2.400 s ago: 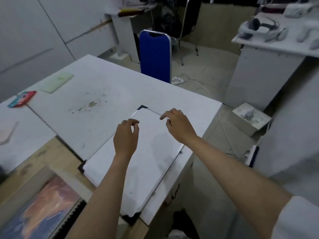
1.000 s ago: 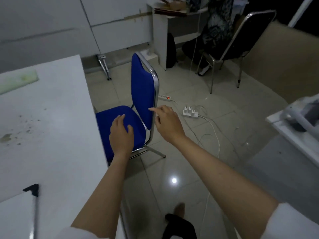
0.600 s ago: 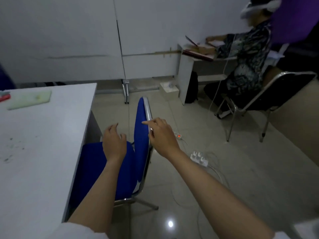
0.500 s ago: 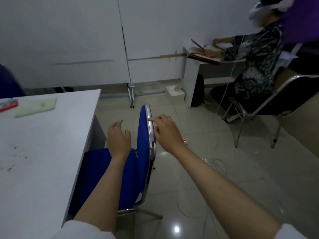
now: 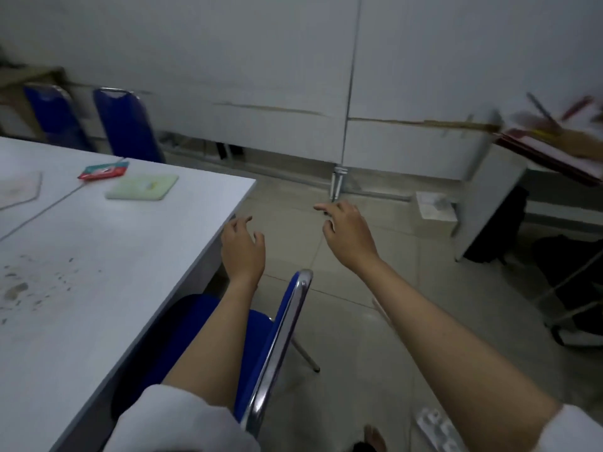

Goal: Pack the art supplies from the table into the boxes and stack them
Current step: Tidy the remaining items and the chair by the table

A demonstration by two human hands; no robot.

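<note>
My left hand [image 5: 242, 246] hangs in the air beside the corner of the white table [image 5: 98, 262], fingers loosely spread and holding nothing. My right hand [image 5: 346, 233] is stretched out over the tiled floor, also empty, fingers relaxed. Far back on the table lie a flat pale green pad [image 5: 142, 187] and a red packet [image 5: 103, 170]. A pale flat sheet [image 5: 18, 189] sits at the table's left edge. No box is in view.
A blue chair [image 5: 270, 337] with a chrome frame stands tucked at the table's side, under my arms. Two more blue chairs [image 5: 127, 125] stand by the far wall. A white desk [image 5: 489, 197] with papers is at the right; a power strip [image 5: 437, 432] lies on the floor.
My view has swung left and forward past the blue chair. Both hands have come off the chair back and now hover ahead of it, near the table's corner.
</note>
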